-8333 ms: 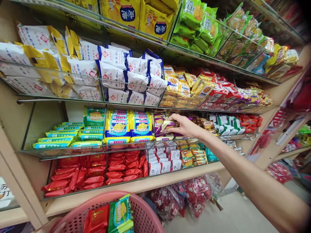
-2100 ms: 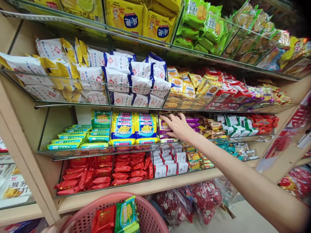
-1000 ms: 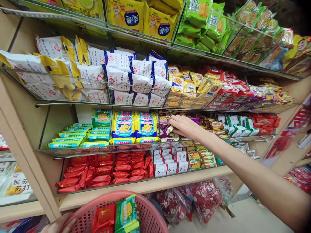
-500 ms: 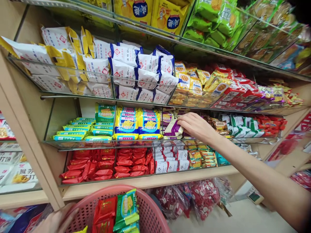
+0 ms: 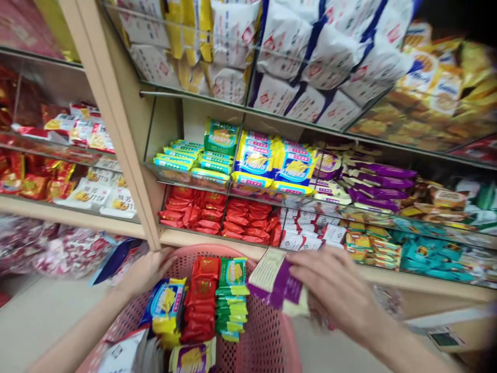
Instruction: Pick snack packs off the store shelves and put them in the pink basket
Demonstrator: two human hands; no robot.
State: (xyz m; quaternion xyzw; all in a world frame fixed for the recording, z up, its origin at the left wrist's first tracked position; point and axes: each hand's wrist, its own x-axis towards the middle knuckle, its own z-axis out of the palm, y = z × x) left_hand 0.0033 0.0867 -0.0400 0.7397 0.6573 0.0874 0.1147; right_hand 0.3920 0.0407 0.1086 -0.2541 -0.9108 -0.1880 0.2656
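Note:
My right hand (image 5: 330,282) grips a purple-and-cream biscuit packet (image 5: 274,280) above the right rim of a pink plastic basket (image 5: 272,334). My left hand (image 5: 145,272) is closed on the basket's far left rim; some of its fingers are blurred. Inside the basket lie red packets (image 5: 202,295), green packets (image 5: 232,303), blue-and-yellow packets (image 5: 169,305) and a white packet (image 5: 124,352). Another purple-and-cream packet (image 5: 192,357) rests near the basket's lower edge in view.
Ahead stands a wooden shelf unit with glass-fronted compartments. Purple packets (image 5: 382,181) fill one middle compartment, beside blue-and-yellow packs (image 5: 293,168). Red packets (image 5: 252,223) sit on the lower shelf. A wooden upright (image 5: 116,119) divides the shelves at left. Bagged goods (image 5: 73,248) lie beneath.
My right hand has come down from the middle shelf to the basket with the purple-and-cream biscuit packet. The view has tilted down and left, showing more of the basket and my left hand.

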